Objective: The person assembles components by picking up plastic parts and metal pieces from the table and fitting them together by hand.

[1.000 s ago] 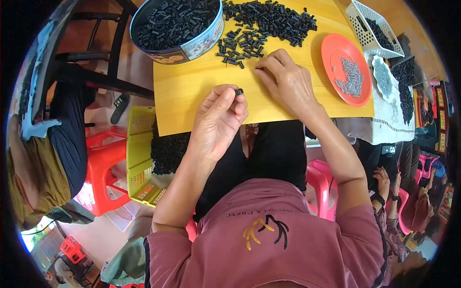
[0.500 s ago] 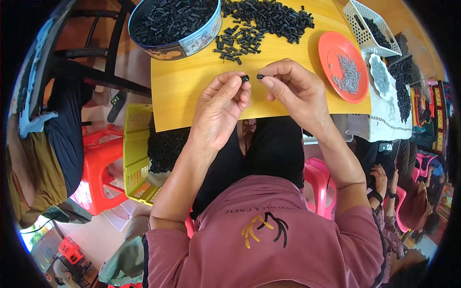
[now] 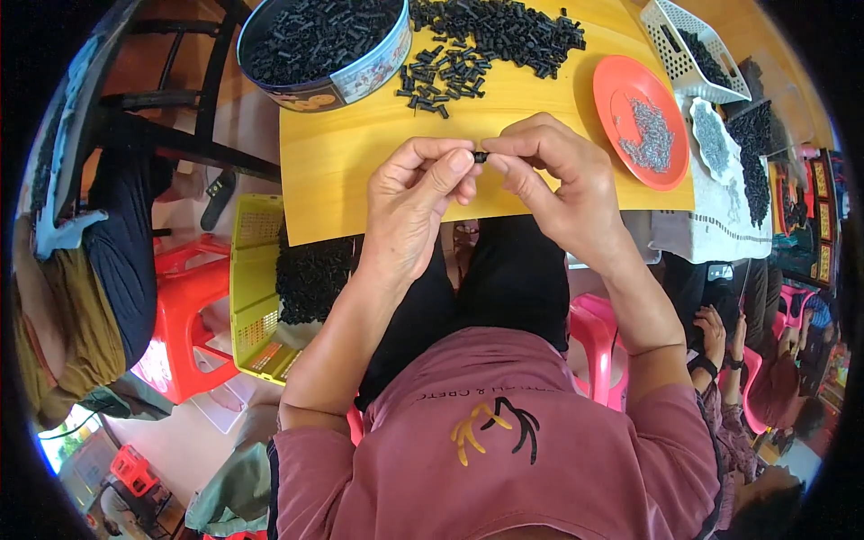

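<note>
The person sits in a pink shirt (image 3: 504, 450) with both forearms raised over the near edge of the yellow table (image 3: 360, 153). The left hand (image 3: 416, 193) and right hand (image 3: 549, 166) meet just above the table's near edge, fingertips touching, and between them sits a small black piece (image 3: 481, 157), pinched from both sides: the left thumb and forefinger close on one end, the right thumb and forefinger on the other. The remaining fingers of each hand curl loosely inward. To the person's left, below the table, a yellow basket (image 3: 252, 270) holds more black pieces beside a red stool (image 3: 184, 324). Farther out on the table lies a loose heap (image 3: 486, 36) of black pieces, some scattered toward the hands. Left of the heap stands a round tin (image 3: 360, 72) filled with the same pieces. To the right rests an orange plate (image 3: 621, 81) holding small grey bits, well apart from the hands. Beyond it, at the far right corner, a white basket (image 3: 684, 27) carries a few more dark pieces.
</note>
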A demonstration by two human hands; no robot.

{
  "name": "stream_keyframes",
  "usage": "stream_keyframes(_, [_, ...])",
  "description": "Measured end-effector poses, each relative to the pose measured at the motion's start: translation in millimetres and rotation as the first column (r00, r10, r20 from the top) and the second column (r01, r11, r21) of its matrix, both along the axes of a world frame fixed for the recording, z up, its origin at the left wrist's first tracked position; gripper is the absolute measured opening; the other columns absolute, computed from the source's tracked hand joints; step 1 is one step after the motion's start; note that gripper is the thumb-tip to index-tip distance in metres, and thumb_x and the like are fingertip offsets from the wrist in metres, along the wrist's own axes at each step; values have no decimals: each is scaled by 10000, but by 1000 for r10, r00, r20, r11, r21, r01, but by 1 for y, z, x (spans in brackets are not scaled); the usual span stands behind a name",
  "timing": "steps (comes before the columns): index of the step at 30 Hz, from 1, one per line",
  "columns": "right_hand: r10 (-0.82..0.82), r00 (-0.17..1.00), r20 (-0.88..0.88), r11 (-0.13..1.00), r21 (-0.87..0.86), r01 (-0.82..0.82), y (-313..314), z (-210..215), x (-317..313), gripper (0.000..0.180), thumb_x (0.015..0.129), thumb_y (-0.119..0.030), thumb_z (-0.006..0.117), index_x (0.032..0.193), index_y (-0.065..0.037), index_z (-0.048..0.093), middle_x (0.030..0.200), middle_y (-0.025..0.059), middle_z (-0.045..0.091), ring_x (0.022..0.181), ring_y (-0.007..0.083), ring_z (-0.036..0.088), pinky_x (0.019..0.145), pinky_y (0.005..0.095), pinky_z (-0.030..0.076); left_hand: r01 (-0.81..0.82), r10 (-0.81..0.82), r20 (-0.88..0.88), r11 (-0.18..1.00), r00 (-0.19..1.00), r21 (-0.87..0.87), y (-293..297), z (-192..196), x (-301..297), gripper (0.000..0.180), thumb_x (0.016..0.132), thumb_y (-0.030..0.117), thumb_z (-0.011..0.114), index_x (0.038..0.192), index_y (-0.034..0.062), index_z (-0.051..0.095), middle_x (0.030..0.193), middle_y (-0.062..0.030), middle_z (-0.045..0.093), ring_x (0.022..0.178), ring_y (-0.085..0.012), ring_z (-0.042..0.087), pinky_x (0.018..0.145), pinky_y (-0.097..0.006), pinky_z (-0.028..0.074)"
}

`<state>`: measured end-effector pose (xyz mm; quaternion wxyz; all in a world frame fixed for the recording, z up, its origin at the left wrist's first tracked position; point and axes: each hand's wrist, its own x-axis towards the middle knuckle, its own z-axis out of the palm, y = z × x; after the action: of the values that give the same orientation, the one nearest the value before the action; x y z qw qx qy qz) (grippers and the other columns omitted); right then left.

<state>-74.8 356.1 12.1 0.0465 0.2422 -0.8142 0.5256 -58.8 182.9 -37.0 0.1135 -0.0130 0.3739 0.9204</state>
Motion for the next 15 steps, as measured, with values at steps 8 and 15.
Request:
stream_keyframes(8, [-15,845,534,945,-268,186,-9,11,12,158,928,-99,632,1018,31,634,852,39,618,743,96,597,672,257,534,-331,191,-372,872,908,-361,11,6,5,87,892,18,657,974,-7,645,885,-69,655,753,-112,606,705,-237,492])
stream_keyframes(15, [336,540,772,817,-524,240,10,-3,-9,194,936,-131,617,1016,46,622,844,48,600,664,75,557,681,325,605,-590,64,-729,638,681,-495,7,-10,-5,101,861,-21,669,960,-22,647,908,-79,656,772,-126,613,714,-252,497])
